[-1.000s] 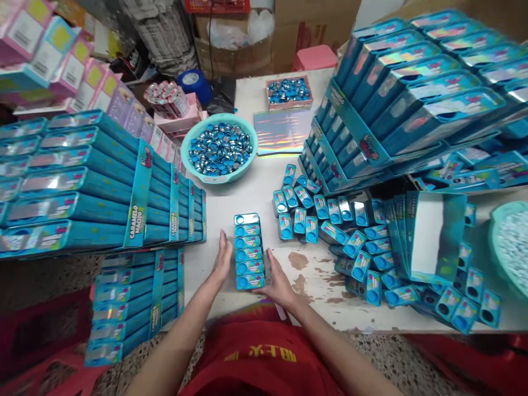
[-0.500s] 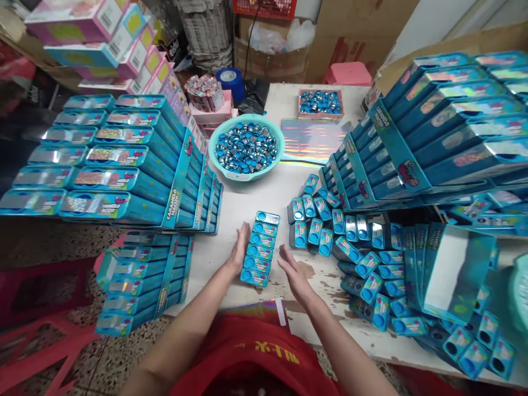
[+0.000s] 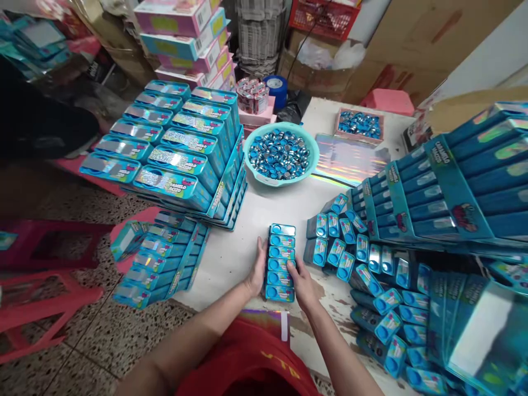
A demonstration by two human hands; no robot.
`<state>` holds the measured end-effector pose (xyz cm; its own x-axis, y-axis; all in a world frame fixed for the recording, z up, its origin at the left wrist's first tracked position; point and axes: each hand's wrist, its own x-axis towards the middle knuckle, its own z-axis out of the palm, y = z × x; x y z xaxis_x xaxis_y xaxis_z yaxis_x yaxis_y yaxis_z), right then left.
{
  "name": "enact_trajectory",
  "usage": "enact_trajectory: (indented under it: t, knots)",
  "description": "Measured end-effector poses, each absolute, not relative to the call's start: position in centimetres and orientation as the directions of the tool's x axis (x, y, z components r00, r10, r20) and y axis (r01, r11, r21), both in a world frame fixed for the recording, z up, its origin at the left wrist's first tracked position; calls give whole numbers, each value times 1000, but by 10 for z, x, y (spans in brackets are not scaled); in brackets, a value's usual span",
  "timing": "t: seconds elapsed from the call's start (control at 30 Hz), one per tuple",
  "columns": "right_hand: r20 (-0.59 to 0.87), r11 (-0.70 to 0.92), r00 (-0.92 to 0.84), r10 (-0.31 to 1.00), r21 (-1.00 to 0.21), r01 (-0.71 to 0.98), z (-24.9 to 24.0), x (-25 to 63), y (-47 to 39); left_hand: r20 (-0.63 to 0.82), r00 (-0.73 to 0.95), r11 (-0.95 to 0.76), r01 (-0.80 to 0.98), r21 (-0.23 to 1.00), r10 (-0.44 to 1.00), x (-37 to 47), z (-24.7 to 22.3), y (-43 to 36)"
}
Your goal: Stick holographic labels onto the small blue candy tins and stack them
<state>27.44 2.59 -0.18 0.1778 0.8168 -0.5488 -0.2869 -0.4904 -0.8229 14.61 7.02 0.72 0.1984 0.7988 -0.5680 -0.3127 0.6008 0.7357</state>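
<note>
A straight row of several small blue boxes (image 3: 281,265) stands on the white table in front of me, each top with a round recess. Flat along the row's left side is my left hand (image 3: 259,268), its fingers stretched forward. My right hand (image 3: 302,279) is at the row's right side, with a fingertip over the edge of one box top. The row sits between the two palms. Beyond it is a turquoise basin (image 3: 252,171) full of blue and silver round caps. More small blue boxes (image 3: 336,250) stand loosely to the right.
Filled display trays (image 3: 220,201) are stacked at left, and more (image 3: 441,181) at right. A pink box of caps (image 3: 358,137) lies at the back. Flat blue cartons (image 3: 474,330) lie at front right. At far left a person's dark sleeve (image 3: 45,110) shows.
The view has swung left, so the table things appear farther right. My right hand has closed in on the row and now touches it; my left hand stays along its left side.
</note>
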Motion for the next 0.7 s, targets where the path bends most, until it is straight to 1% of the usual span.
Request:
enact_trajectory:
  t: [0.07, 0.1, 0.17, 0.2, 0.23, 0.27, 0.3, 0.33, 0.37, 0.43, 0.5, 0.6, 0.67, 0.7]
  knots:
    - [-512, -472, 178, 840, -853, -223, -6, 273, 29, -556, 117, 567, -239, 788, 823, 134, 10, 85]
    - [-501, -469, 180, 847, -862, -193, -7, 272, 29, -527, 76, 532, -159, 832, 847, 130, 12, 94]
    - [-496, -478, 197, 846, -868, -136, -8, 273, 27, -392, 49, 388, 83, 918, 919, 128, 17, 111]
    - [-500, -488, 210, 840, -866, -112, -8, 273, 24, -288, 75, 263, 237, 935, 955, 131, 19, 117]
    - [-506, -499, 227, 832, -862, -90, -8, 273, 22, -172, 132, 108, 390, 914, 976, 136, 20, 123]
    - [-505, -506, 245, 828, -860, -63, -9, 271, 19, -69, 218, -56, 518, 853, 973, 142, 21, 127]
    - [-495, -504, 263, 828, -863, -35, -10, 270, 17, -1, 315, -202, 611, 766, 949, 148, 21, 131]
    - [-477, -495, 275, 835, -869, -7, -11, 267, 15, 27, 405, -315, 667, 675, 914, 155, 21, 133]
    - [-456, -479, 281, 845, -877, 18, -13, 265, 14, 24, 474, -393, 699, 598, 880, 160, 21, 134]
    - [-422, -449, 275, 864, -893, 40, -15, 259, 14, -26, 549, -463, 730, 503, 836, 168, 25, 133]
    - [-426, -448, 276, 862, -894, 21, -14, 256, 12, -55, 556, -472, 749, 466, 829, 173, 32, 128]
    - [-410, -442, 361, 837, -897, 5, 0, 263, 1, -8, 532, -470, 755, 457, 847, 177, 40, 110]
    - [-300, -374, 445, 844, -924, 86, 19, 279, -11, 30, 549, -506, 746, 433, 836, 177, 38, 95]
    - [-210, -331, 488, 847, -927, 175, 30, 292, -18, 38, 570, -533, 741, 409, 821, 177, 33, 89]
